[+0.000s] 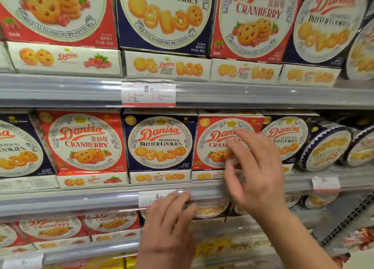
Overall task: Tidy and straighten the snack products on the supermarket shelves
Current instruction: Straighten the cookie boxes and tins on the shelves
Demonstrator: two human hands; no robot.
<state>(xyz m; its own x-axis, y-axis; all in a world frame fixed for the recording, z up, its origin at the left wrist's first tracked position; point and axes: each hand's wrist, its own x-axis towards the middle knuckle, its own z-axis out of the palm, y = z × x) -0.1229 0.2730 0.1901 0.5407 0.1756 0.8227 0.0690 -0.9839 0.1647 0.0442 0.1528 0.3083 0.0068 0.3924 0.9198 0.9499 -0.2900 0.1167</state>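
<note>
On the middle shelf stand Danisa cookie boxes in a row: a red cranberry box (pixel 83 141), a blue butter cookies box (pixel 159 141) and another red cranberry box (pixel 212 143). My right hand (pixel 255 167) is raised in front of that second red box with relaxed, spread fingers, blurred, and covers its right half. Whether it touches the box I cannot tell. My left hand (pixel 170 226) is lower, fingers straight, with fingertips at the shelf rail by a price tag (pixel 155 198). It holds nothing.
The top shelf carries more red and blue Danisa boxes (pixel 164 15) above a price tag (pixel 148 92). Round blue cookie tins (pixel 325 147) stand tilted at the right of the middle shelf. The lower shelf holds cranberry boxes (pixel 50 228) and tins (pixel 210 209).
</note>
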